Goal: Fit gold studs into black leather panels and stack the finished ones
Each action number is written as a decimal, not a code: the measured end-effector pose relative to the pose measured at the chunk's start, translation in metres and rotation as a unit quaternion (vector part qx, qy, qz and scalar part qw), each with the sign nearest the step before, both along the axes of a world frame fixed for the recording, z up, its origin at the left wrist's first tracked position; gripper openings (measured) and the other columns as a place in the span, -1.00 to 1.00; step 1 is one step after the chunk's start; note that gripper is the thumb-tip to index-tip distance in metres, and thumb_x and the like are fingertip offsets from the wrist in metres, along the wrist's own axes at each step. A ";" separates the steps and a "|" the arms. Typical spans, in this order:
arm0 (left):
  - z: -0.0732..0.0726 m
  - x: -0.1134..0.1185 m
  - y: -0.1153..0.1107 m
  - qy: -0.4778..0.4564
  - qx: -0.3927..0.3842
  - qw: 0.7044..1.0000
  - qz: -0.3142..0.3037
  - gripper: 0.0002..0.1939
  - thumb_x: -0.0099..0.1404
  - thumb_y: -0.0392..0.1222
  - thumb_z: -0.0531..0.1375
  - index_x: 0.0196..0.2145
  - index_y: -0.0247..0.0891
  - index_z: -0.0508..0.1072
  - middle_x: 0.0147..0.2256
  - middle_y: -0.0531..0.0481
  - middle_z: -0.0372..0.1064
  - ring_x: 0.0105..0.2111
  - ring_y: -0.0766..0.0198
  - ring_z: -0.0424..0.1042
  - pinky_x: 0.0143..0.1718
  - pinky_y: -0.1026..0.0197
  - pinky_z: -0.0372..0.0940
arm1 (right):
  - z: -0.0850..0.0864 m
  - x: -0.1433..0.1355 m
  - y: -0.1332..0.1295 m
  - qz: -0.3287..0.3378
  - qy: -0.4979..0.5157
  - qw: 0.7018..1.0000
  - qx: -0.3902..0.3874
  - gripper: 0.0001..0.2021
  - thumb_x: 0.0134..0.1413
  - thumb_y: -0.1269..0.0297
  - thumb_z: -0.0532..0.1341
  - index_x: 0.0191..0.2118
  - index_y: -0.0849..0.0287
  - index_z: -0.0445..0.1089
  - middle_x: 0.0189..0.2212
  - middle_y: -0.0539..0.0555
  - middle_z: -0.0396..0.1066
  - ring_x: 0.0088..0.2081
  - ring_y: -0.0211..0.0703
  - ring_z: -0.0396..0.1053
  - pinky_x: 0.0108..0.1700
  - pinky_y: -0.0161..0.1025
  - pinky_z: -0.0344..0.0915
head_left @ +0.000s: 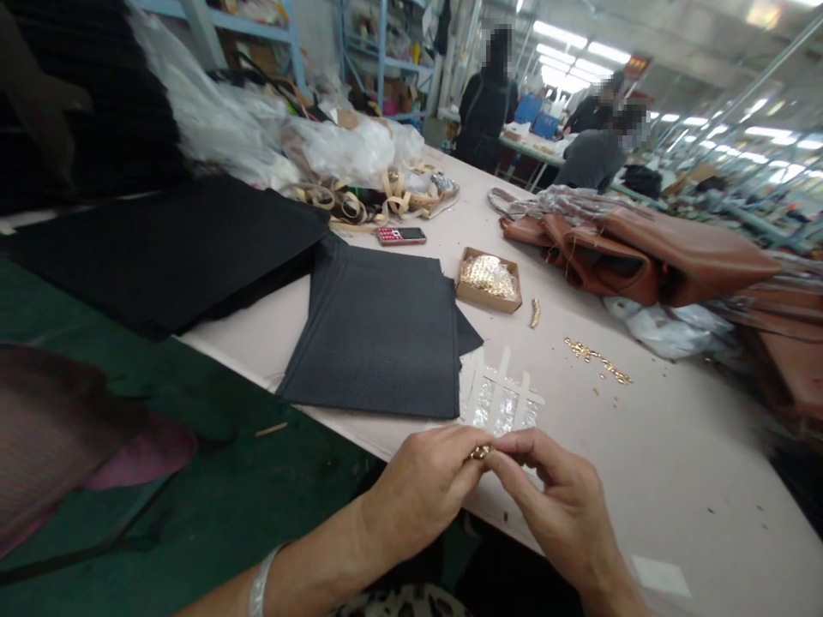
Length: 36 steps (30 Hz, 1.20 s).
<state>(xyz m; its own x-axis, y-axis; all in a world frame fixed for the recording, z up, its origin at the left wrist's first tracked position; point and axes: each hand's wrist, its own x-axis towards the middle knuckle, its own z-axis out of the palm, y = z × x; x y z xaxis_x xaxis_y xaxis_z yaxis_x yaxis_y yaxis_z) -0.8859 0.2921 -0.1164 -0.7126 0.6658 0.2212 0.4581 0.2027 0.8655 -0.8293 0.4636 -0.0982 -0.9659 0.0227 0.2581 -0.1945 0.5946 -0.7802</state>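
Clock from the hands. Hands: 2, left hand point(417, 484), right hand point(572, 506). Held gold point(480, 452): too small to count. Bracelet point(261, 584): 1, at 8. Box point(489, 300): 1, at 12. Gold strip point(535, 314): 1, at 1. Phone point(402, 236): 1, at 11. Black stacks point(379, 334): 2, around 10; sheets uncountable. Loose gold bits point(582, 350): many, at 2, overlapping. Brown bags point(687, 244): several, at 1, overlapping. People point(485, 107): 3, at 12 to 1.

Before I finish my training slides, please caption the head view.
Left hand and right hand meet around small gold-coloured pieces, near stacked black sheets.
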 end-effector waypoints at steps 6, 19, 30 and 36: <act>-0.001 -0.001 -0.007 -0.012 -0.011 0.999 -0.047 -0.74 0.51 -0.21 -0.09 -0.04 -0.27 0.35 -0.12 -0.11 0.44 -0.06 0.18 0.43 0.05 0.12 0.31 | -0.007 -0.004 0.006 0.060 -0.008 0.998 -0.023 -0.76 0.21 0.31 0.24 -0.02 0.02 0.53 -0.13 0.08 0.58 -0.14 -0.10 0.55 -0.10 -0.21 0.52; -0.012 0.001 -0.004 0.010 -0.074 0.997 -0.034 -0.75 0.48 -0.32 -0.10 -0.04 -0.29 0.32 -0.11 -0.14 0.45 -0.08 0.14 0.47 -0.03 0.10 0.38 | -0.009 -0.010 0.002 0.038 -0.038 0.998 0.018 -0.74 0.17 0.37 0.23 -0.05 0.03 0.55 -0.23 0.04 0.61 -0.25 -0.16 0.58 -0.19 -0.28 0.53; -0.023 0.008 -0.006 0.012 -0.113 0.993 -0.005 -0.77 0.44 -0.37 -0.09 -0.04 -0.29 0.27 -0.18 -0.13 0.42 -0.18 0.09 0.46 -0.13 0.02 0.39 | -0.016 -0.018 -0.017 -0.008 -0.009 1.000 0.025 -0.80 0.11 0.41 0.19 -0.22 0.07 0.56 -0.37 -0.01 0.58 -0.38 -0.22 0.53 -0.27 -0.33 0.47; -0.015 0.002 -0.020 -0.159 0.009 0.985 0.062 -0.71 0.51 -0.19 -0.14 -0.02 -0.21 0.33 -0.17 -0.07 0.44 -0.22 0.21 0.44 -0.15 0.13 0.33 | -0.018 -0.037 -0.014 0.009 -0.114 0.990 -0.083 -0.79 0.24 0.19 0.20 -0.13 0.14 0.52 -0.41 0.03 0.52 -0.36 -0.19 0.50 -0.29 -0.33 0.45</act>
